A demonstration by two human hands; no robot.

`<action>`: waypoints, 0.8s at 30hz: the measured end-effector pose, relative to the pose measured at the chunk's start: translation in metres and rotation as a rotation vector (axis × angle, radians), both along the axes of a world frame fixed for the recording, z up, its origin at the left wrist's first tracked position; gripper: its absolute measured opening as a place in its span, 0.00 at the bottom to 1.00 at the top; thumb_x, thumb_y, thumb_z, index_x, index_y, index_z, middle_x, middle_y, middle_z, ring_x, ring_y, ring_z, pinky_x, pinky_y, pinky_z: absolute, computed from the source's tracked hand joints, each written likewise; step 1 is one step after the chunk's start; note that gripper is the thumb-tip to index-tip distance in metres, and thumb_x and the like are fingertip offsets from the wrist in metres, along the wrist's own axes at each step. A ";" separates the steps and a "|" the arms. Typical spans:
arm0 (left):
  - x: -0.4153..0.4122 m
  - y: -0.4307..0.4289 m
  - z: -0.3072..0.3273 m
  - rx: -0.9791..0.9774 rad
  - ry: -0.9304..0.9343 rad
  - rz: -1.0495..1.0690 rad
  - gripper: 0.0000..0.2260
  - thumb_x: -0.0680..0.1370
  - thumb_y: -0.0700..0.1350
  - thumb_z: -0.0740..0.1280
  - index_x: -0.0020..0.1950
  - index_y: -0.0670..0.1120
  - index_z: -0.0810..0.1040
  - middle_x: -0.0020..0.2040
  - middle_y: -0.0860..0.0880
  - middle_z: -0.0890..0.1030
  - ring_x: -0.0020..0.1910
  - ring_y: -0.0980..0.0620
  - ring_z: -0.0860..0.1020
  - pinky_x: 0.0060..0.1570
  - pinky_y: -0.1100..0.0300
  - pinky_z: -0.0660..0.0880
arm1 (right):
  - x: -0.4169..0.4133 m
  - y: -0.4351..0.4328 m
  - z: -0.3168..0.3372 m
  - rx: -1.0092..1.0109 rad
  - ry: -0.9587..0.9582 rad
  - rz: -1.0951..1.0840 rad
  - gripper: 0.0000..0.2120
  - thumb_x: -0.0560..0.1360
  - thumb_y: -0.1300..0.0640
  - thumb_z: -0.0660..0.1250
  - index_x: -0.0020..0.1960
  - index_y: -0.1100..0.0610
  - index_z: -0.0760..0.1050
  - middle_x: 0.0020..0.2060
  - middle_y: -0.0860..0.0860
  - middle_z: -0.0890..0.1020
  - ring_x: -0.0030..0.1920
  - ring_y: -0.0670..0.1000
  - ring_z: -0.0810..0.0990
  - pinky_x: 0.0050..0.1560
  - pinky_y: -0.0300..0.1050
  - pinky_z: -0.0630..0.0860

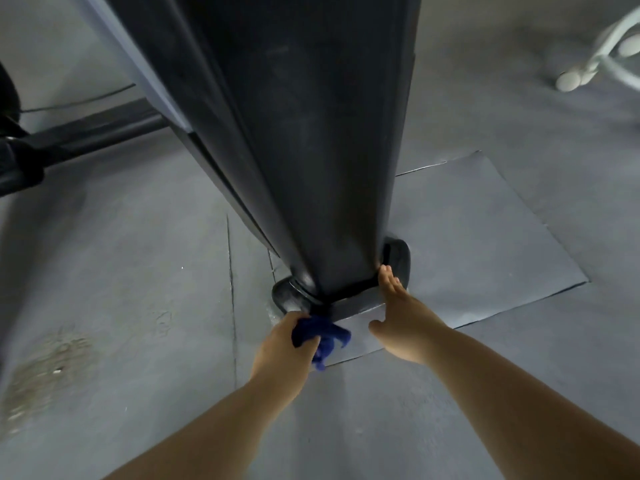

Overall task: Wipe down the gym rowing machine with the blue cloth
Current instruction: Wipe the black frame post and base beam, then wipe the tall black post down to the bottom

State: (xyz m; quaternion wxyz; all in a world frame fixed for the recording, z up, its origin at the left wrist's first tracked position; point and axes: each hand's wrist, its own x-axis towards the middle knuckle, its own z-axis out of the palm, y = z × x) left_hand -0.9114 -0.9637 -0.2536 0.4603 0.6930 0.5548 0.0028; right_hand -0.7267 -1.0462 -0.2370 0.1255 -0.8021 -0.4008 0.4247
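The rowing machine's tall black housing fills the upper middle of the head view and narrows down to a black foot bar with rounded end caps on the floor. My left hand grips the bunched blue cloth right at the left end of that foot bar. My right hand lies with straight fingers against the right end of the foot bar, fingertips touching the base of the housing.
A grey floor mat lies under the machine's foot. A black rail of the machine runs off to the left over grey flooring. White frame parts of another machine stand at the upper right. A scuffed patch marks the floor at left.
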 end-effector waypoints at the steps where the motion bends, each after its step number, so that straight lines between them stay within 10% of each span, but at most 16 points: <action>1: -0.001 -0.005 0.005 -0.141 -0.095 0.072 0.11 0.78 0.40 0.64 0.50 0.57 0.75 0.43 0.53 0.82 0.43 0.54 0.81 0.44 0.55 0.79 | -0.005 -0.002 0.002 0.027 -0.031 -0.041 0.40 0.79 0.58 0.60 0.80 0.49 0.36 0.80 0.45 0.41 0.78 0.52 0.58 0.70 0.45 0.64; 6: -0.023 -0.050 0.023 -0.618 -0.242 0.280 0.08 0.82 0.39 0.61 0.49 0.48 0.78 0.36 0.52 0.85 0.36 0.55 0.82 0.41 0.62 0.78 | -0.071 -0.051 0.009 0.026 0.198 -0.431 0.27 0.78 0.57 0.60 0.76 0.46 0.63 0.59 0.50 0.79 0.52 0.48 0.80 0.47 0.38 0.77; 10: -0.071 -0.099 0.052 -0.764 -0.175 0.296 0.12 0.82 0.44 0.57 0.46 0.43 0.79 0.39 0.46 0.82 0.39 0.51 0.80 0.46 0.59 0.76 | -0.132 -0.104 0.027 -0.065 0.673 -0.647 0.12 0.76 0.58 0.63 0.55 0.51 0.83 0.42 0.53 0.86 0.44 0.54 0.86 0.43 0.48 0.82; 16: -0.160 -0.177 0.130 -0.839 -0.128 0.540 0.13 0.80 0.50 0.64 0.50 0.39 0.77 0.38 0.44 0.80 0.36 0.48 0.78 0.34 0.58 0.73 | -0.220 -0.181 0.097 -0.128 0.932 -0.720 0.11 0.78 0.62 0.66 0.57 0.58 0.82 0.49 0.61 0.85 0.52 0.61 0.84 0.58 0.59 0.79; 20: -0.202 -0.203 0.192 -0.723 -0.078 0.431 0.36 0.54 0.61 0.78 0.52 0.40 0.76 0.43 0.41 0.83 0.39 0.44 0.83 0.37 0.54 0.77 | -0.256 -0.204 0.161 -0.181 0.917 -0.669 0.09 0.76 0.68 0.68 0.52 0.59 0.84 0.42 0.57 0.87 0.43 0.52 0.86 0.45 0.43 0.80; 24: -0.210 -0.201 0.255 -0.735 -0.127 0.376 0.15 0.65 0.45 0.76 0.47 0.38 0.82 0.35 0.43 0.84 0.30 0.50 0.81 0.29 0.63 0.74 | -0.254 -0.207 0.215 -0.234 0.929 -0.595 0.17 0.68 0.66 0.76 0.56 0.60 0.82 0.45 0.55 0.87 0.47 0.50 0.86 0.55 0.44 0.80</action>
